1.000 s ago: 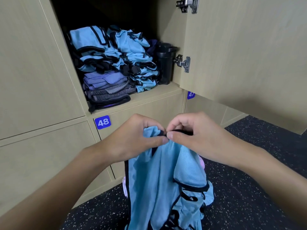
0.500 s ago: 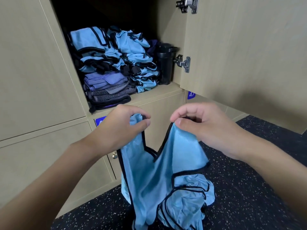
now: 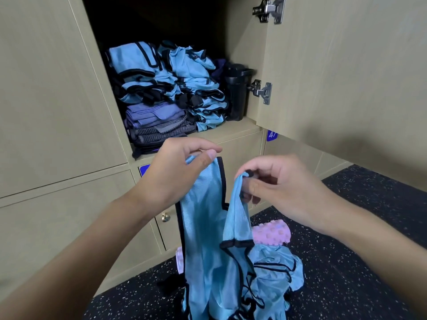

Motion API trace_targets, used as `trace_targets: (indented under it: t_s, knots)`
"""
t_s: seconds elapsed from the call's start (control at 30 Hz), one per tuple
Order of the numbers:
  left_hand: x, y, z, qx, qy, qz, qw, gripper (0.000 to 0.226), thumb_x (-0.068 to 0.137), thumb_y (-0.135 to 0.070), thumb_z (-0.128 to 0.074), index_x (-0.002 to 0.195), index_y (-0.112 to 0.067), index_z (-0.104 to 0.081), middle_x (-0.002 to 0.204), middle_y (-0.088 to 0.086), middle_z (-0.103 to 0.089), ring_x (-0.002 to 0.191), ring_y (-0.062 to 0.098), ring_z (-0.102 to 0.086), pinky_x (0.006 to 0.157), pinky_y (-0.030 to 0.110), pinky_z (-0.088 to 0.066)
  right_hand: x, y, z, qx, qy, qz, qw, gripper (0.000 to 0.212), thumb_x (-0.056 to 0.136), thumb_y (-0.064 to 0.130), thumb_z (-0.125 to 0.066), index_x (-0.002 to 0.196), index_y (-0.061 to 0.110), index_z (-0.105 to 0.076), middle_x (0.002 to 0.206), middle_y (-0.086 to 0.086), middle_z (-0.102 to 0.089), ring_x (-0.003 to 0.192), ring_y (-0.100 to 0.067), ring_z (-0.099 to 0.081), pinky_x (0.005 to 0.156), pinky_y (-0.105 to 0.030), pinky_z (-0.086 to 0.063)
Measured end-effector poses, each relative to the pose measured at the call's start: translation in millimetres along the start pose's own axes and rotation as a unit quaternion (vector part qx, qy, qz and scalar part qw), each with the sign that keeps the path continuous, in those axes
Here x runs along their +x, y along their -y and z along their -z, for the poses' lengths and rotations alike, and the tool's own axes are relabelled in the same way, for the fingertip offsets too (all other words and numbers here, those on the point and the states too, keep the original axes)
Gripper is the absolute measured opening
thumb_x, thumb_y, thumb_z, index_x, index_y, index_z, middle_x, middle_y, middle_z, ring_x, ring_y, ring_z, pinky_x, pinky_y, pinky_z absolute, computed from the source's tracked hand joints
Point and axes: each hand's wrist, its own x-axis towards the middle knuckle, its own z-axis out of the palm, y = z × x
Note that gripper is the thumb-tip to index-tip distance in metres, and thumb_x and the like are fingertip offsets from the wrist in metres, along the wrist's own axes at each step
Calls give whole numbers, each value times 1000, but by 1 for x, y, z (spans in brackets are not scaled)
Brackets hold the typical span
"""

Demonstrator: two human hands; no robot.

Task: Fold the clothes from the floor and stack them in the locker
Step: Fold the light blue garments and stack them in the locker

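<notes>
Status: the task is in its late phase, by my judgement.

Current hold: I have one blue vest (image 3: 203,227) off the floor (image 3: 346,262). My left hand (image 3: 175,174) pinches the top of one shoulder strap. My right hand (image 3: 277,188) pinches the other strap, just right of the left fingers (image 3: 203,161) and slightly lower. Both sets of fingers are closed narrow on fabric. The vest hangs unfolded straight below them.

Done: above and beyond the fingers, the open locker (image 3: 231,130) holds two stacks of folded blue vests (image 3: 196,88), packed side by side. A purple and grey folded pile (image 3: 157,125) lies under the left stack. A black bottle (image 3: 236,91) stands at the right of the stacks.

Left: below the right fingers, a small heap of loose blue vests (image 3: 275,266) lies on the floor, touching a pink roller (image 3: 272,234). I cannot count the pieces in it. The held vest needs folding and placing, then the heap follows.
</notes>
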Motion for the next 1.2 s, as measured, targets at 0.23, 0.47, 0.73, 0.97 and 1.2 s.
trace_targets:
  t_s: [0.23,0.47,0.73,0.97,1.2]
  knots:
    - [-5,-18,-4,-93,20,-24,995,15,96,-10,-63,98,-17,-75,92,-13,-75,85,-5,-67,76,7,-47,4,-1,-11,36,-27,27,999,10,86,15,-74,87,23,-80,100,0,-72,95,-21,-65,90,-48,-49]
    - [-5,-15,1,-146,26,-40,988,19,98,-1,-56,98,-20,-57,72,9,-61,56,31,-37,50,29,-36,8,0,-11,79,-117,30,990,7,85,12,-73,78,12,-74,68,0,-62,62,-5,-47,62,-19,-39]
    - [-7,-24,13,-135,78,-37,987,29,70,-53,-72,74,-24,-69,74,6,-60,65,33,-47,63,41,-40,20,5,-5,88,-248,49,964,26,86,11,-71,65,4,-57,57,8,-45,55,-7,-36,53,-18,-32]
    - [-7,-36,14,-67,35,3,997,30,59,-43,-84,79,-25,-70,77,21,-66,67,41,-56,70,57,-53,20,12,-1,89,-262,68,959,27,88,9,-67,67,-1,-53,57,5,-43,54,-6,-36,51,-17,-32]
    - [-13,-41,16,-42,19,-7,999,20,74,-23,-87,69,-18,-68,72,8,-68,70,34,-61,72,49,-53,12,14,0,91,-284,85,951,28,89,10,-68,72,-7,-54,64,-8,-44,58,-10,-37,53,-21,-33]
